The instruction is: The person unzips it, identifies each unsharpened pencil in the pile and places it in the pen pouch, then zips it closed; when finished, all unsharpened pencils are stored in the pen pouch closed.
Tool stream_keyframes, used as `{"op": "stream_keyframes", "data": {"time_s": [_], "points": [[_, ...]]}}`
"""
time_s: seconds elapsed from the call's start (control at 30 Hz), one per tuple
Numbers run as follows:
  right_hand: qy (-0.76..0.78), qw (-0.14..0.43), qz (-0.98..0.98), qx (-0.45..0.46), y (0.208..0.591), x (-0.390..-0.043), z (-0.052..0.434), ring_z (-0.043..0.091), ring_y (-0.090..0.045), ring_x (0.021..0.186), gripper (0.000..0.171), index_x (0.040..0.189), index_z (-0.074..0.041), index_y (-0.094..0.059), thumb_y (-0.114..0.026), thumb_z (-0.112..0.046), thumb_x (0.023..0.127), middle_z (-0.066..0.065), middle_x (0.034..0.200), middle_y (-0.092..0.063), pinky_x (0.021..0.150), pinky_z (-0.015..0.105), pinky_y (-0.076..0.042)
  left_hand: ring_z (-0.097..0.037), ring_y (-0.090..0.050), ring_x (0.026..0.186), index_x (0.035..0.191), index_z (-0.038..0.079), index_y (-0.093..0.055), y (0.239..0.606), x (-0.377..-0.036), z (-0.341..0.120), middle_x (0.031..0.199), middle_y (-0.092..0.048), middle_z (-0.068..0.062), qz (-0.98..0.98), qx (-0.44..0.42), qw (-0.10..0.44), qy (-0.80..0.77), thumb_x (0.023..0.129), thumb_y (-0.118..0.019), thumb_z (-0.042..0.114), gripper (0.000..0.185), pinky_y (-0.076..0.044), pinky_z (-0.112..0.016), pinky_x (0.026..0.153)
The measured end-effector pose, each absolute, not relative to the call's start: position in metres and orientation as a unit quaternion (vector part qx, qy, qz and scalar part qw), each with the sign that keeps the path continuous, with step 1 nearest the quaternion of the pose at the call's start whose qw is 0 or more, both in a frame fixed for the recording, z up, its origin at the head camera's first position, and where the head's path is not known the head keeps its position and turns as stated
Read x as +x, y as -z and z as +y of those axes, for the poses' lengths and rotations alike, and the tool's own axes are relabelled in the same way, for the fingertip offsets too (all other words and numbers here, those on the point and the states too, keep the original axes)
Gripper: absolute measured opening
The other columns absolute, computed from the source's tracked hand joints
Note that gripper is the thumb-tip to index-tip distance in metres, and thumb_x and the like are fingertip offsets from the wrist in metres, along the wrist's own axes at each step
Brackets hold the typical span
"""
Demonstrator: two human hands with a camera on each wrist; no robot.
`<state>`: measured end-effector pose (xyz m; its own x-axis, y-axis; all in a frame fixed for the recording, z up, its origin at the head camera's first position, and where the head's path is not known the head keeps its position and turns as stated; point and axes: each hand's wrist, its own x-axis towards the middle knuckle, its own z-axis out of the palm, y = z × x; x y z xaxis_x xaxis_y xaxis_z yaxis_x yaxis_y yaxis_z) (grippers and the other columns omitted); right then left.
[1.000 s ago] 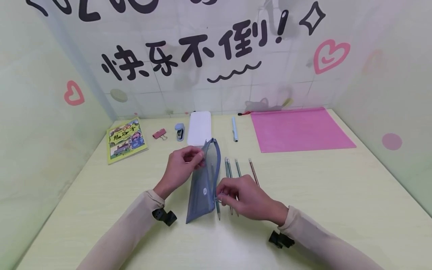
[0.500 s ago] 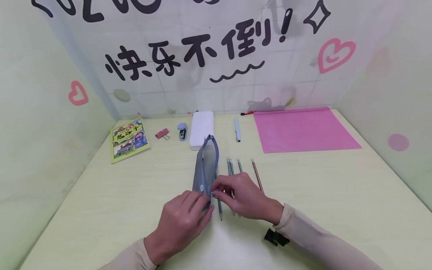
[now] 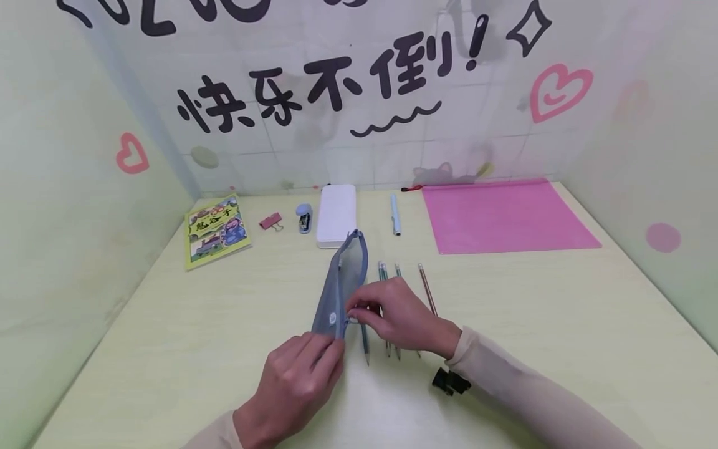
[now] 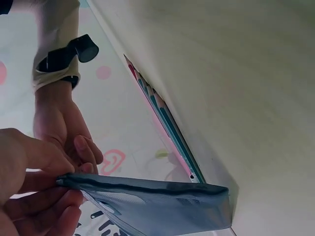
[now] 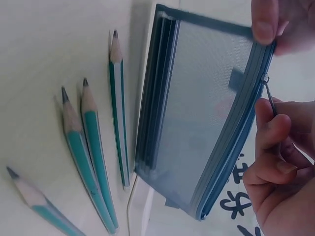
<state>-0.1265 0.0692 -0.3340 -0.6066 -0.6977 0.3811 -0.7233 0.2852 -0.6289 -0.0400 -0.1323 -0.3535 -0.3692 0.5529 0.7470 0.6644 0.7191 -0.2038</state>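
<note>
A blue-grey mesh zip pouch (image 3: 328,305) stands on its long edge on the table, its zipped edges parted at the far end. My left hand (image 3: 297,380) grips the near end of the pouch, beside the zip. With finger and thumb, my right hand (image 3: 398,315) pinches the zipper pull (image 5: 269,96), whose slider sits close to the left hand's fingers. Dark strips show inside or along the pouch's bottom in the right wrist view; what they are I cannot tell. Several green pencils (image 5: 103,167) lie beside the pouch, partly under the right hand, along with a brown-red pencil (image 3: 427,290).
Along the back stand a comic-style book (image 3: 217,232), a pink binder clip (image 3: 272,221), a blue stapler (image 3: 304,218), a white case (image 3: 336,215), a light-blue pen (image 3: 395,215) and a pink sheet-like pouch (image 3: 507,218). A printed wall (image 3: 314,156) rises behind the table.
My left hand has moved from the pouch's upper edge down to its near end and grips there. The right hand has shifted slightly left, still at the zipper pull.
</note>
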Motion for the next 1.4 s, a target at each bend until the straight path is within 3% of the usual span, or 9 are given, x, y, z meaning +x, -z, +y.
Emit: {"op": "stream_keyframes", "data": {"time_s": [0.5, 0.8, 0.87, 1.03, 1.1, 1.23, 1.4], "points": [[-0.366, 0.093, -0.848, 0.372, 0.335, -0.175, 0.081, 0.003, -0.046, 0.056, 0.009, 0.096, -0.008, -0.076, -0.069, -0.004, 0.092, 0.006, 0.077, -0.073, 0.051, 0.016, -0.041, -0.013, -0.057, 0.055, 0.071, 0.006, -0.067, 0.36, -0.025, -0.147, 0.067, -0.065, -0.002, -0.786, -0.381, 0.479, 0.087, 0.09, -0.047, 0.005, 0.028, -0.049, -0.024, 0.045], [-0.402, 0.09, -0.856, 0.313, 0.335, -0.198, 0.098, 0.007, -0.052, 0.054, 0.01, 0.096, -0.005, -0.076, -0.067, -0.004, 0.094, 0.005, 0.075, -0.073, 0.051, 0.019, -0.044, -0.011, -0.058, 0.054, 0.066, 0.009, -0.062, 0.362, -0.015, -0.17, 0.063, -0.064, 0.001, -0.837, -0.324, 0.436, 0.074, 0.094, -0.038, 0.009, 0.037, -0.05, -0.023, 0.043], [-0.416, 0.082, -0.854, 0.302, 0.337, -0.2, 0.099, 0.008, -0.055, 0.056, 0.009, 0.096, -0.005, -0.076, -0.066, -0.004, 0.094, 0.006, 0.076, -0.073, 0.052, 0.02, -0.046, -0.009, -0.06, 0.054, 0.065, 0.01, -0.062, 0.36, -0.013, -0.177, 0.063, -0.065, 0.001, -0.856, -0.299, 0.417, 0.058, 0.094, -0.036, 0.012, 0.038, -0.05, -0.023, 0.044], [-0.426, 0.055, -0.849, 0.307, 0.342, -0.195, 0.096, 0.01, -0.056, 0.058, 0.008, 0.096, -0.006, -0.075, -0.067, -0.005, 0.094, 0.008, 0.076, -0.072, 0.053, 0.019, -0.045, -0.009, -0.065, 0.054, 0.07, 0.008, -0.07, 0.352, -0.011, -0.199, 0.068, -0.072, -0.002, -0.905, -0.233, 0.355, 0.021, 0.072, -0.069, 0.007, 0.002, -0.052, -0.023, 0.044], [-0.425, 0.037, -0.846, 0.321, 0.341, -0.189, 0.092, 0.013, -0.058, 0.059, 0.008, 0.096, -0.006, -0.074, -0.067, -0.006, 0.094, 0.009, 0.077, -0.073, 0.054, 0.019, -0.046, -0.01, -0.064, 0.053, 0.075, 0.008, -0.071, 0.35, -0.013, -0.212, 0.071, -0.074, -0.004, -0.924, -0.196, 0.326, 0.024, 0.059, -0.079, 0.001, 0.019, -0.048, -0.02, 0.041], [-0.404, -0.024, -0.836, 0.372, 0.34, -0.171, 0.08, 0.014, -0.063, 0.063, 0.007, 0.097, -0.008, -0.074, -0.068, -0.007, 0.093, 0.009, 0.081, -0.074, 0.056, 0.018, -0.05, -0.012, -0.066, 0.056, 0.083, 0.008, -0.07, 0.344, -0.028, -0.245, 0.076, -0.075, -0.007, -0.966, -0.1, 0.231, 0.059, 0.066, -0.082, 0.0, 0.023, -0.047, -0.023, 0.043], [-0.345, -0.093, -0.827, 0.434, 0.346, -0.156, 0.059, 0.0, -0.059, 0.065, 0.005, 0.095, -0.01, -0.074, -0.07, -0.009, 0.092, 0.001, 0.082, -0.075, 0.062, 0.015, -0.053, -0.016, -0.073, 0.064, 0.086, 0.009, -0.07, 0.348, -0.06, -0.283, 0.081, -0.077, -0.01, -0.982, -0.048, 0.131, 0.125, 0.071, -0.081, 0.001, 0.02, -0.051, -0.025, 0.052]]}}
